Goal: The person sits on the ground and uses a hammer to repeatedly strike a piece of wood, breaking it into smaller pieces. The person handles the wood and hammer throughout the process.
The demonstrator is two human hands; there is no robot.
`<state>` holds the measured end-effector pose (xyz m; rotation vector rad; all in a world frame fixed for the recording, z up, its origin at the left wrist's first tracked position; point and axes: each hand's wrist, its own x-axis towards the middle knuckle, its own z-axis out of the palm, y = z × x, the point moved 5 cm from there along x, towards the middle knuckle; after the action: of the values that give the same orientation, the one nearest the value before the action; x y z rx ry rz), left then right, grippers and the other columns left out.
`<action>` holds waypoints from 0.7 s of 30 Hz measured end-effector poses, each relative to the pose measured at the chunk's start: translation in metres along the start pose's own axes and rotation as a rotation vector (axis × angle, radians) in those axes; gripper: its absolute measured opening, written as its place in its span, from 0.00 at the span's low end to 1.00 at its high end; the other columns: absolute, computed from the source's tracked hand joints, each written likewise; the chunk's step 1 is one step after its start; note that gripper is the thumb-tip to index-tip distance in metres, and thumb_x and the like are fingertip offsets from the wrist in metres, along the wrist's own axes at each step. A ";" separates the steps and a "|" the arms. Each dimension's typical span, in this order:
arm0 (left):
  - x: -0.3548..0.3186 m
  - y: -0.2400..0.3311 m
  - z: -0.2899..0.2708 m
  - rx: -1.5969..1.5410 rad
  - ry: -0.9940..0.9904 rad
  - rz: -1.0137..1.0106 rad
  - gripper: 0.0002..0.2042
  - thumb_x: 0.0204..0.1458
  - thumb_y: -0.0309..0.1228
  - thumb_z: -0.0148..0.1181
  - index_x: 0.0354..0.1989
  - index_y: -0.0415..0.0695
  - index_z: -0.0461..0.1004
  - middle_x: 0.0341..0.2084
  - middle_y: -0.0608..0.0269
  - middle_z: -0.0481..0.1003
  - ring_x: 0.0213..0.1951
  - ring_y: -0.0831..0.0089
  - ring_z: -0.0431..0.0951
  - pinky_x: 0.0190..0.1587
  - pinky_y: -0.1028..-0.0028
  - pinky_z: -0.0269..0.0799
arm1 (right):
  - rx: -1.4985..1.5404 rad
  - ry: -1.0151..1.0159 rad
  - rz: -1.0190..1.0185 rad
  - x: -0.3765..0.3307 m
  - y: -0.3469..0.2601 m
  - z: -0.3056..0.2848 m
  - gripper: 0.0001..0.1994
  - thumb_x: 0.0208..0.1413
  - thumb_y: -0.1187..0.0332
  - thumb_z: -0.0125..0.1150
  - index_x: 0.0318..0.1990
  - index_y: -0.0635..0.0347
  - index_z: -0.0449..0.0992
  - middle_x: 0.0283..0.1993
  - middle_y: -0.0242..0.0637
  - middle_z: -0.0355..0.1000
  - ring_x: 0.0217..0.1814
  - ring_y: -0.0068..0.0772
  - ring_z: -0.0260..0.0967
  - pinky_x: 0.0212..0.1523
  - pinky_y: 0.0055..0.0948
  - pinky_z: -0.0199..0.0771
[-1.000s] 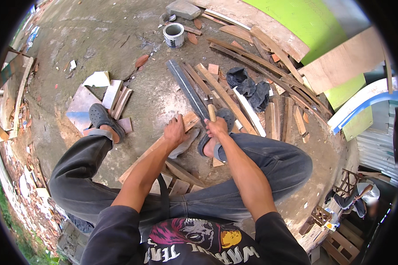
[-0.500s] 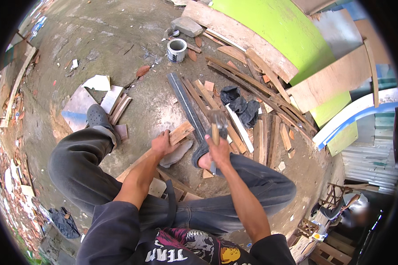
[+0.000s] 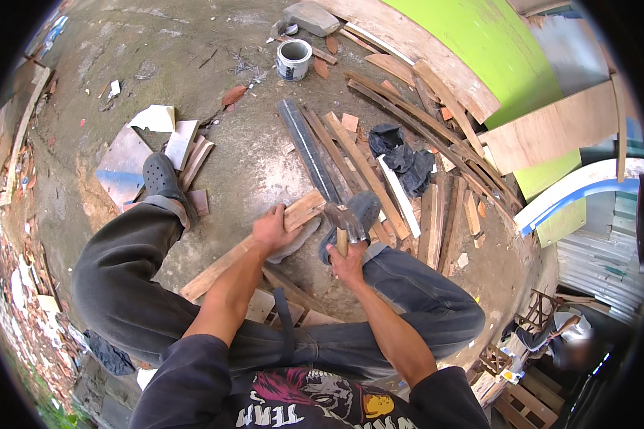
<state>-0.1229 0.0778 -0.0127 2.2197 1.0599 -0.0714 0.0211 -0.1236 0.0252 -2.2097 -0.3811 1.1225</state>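
Observation:
A long wooden plank (image 3: 305,209) slants from beside my left thigh to a point between my feet. My left hand (image 3: 271,231) is closed around it a little short of its far end. Under that end lies a flat grey stone (image 3: 298,242), partly hidden. In my right hand (image 3: 348,264) is a hammer (image 3: 345,220) with a wooden handle, held near the top. Its metal head is just right of the plank's end, above my right shoe (image 3: 365,207); whether it touches the plank I cannot tell.
Several loose wooden strips (image 3: 361,168) and a black plastic bag (image 3: 408,164) lie beyond my right foot. A paint can (image 3: 293,60) stands farther off near a rock (image 3: 312,18). Flat board pieces (image 3: 124,162) lie by my left shoe (image 3: 162,176). Another person (image 3: 565,332) is at the far right.
The hammer has come down and closer to me, its head now beside the plank's end. My left hand keeps its hold on the plank. The whole view has shifted slightly.

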 end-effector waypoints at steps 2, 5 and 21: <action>0.000 -0.001 -0.001 -0.009 -0.008 -0.019 0.39 0.43 0.60 0.65 0.56 0.42 0.66 0.40 0.47 0.77 0.39 0.48 0.81 0.40 0.55 0.77 | -0.022 -0.017 0.010 0.003 -0.001 0.006 0.19 0.54 0.54 0.65 0.30 0.65 0.75 0.20 0.41 0.71 0.23 0.37 0.69 0.29 0.39 0.68; 0.001 -0.002 -0.002 -0.005 -0.051 -0.031 0.39 0.43 0.60 0.65 0.56 0.42 0.66 0.41 0.48 0.77 0.39 0.49 0.81 0.39 0.55 0.78 | -0.022 -0.069 0.045 0.008 -0.010 0.012 0.19 0.54 0.54 0.64 0.30 0.66 0.75 0.20 0.41 0.71 0.23 0.38 0.70 0.30 0.40 0.68; 0.002 -0.006 0.005 0.027 0.020 -0.012 0.38 0.44 0.59 0.65 0.56 0.43 0.67 0.41 0.48 0.78 0.38 0.50 0.82 0.38 0.56 0.78 | 0.355 0.037 -0.275 0.005 -0.030 -0.006 0.12 0.58 0.68 0.62 0.24 0.59 0.67 0.16 0.29 0.63 0.14 0.22 0.63 0.15 0.27 0.60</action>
<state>-0.1243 0.0793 -0.0201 2.2427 1.0893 -0.0692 0.0293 -0.1005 0.0436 -1.8031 -0.4193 0.9190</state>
